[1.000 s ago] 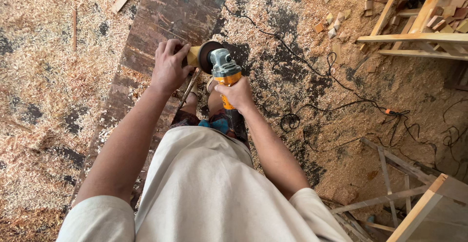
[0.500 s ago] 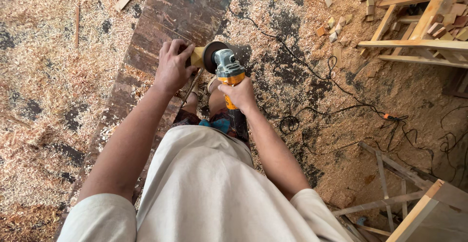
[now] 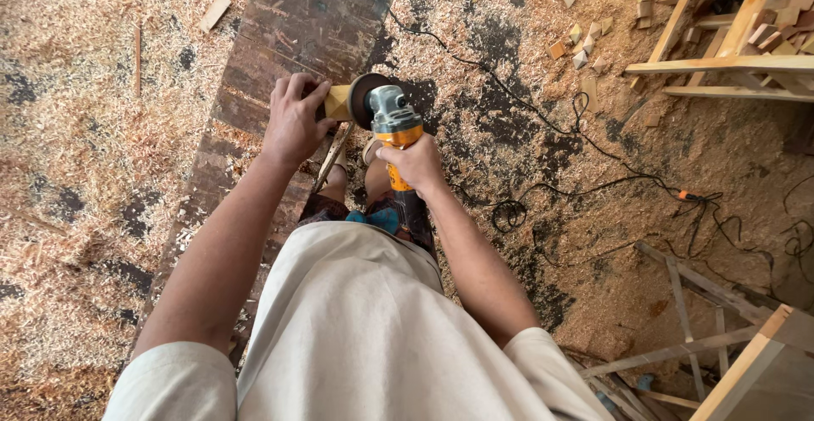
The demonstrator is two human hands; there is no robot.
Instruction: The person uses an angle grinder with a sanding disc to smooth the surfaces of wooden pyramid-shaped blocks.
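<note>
My left hand is closed around a small wooden block, fingers wrapped over its top and only its pale yellow end showing at 3 o'clock of the knuckles. That end sits right against the dark round disc of the grinder. My right hand is shut tight on the grinder's orange-and-black body, with the grey gear head sticking out toward 12 o'clock (the thumb lies along the orange part). Block and disc meet just above my knees, over the near end of a long dark plank that runs away toward 12 o'clock on the floor. A thin stick leans at 6 o'clock of the block. From the grinder a black cable loops off toward 2 o'clock across the sawdust-covered floor. Farther out at 1 o'clock lie small wood offcuts beside a pale wooden frame; another frame stands at 4 o'clock.
</note>
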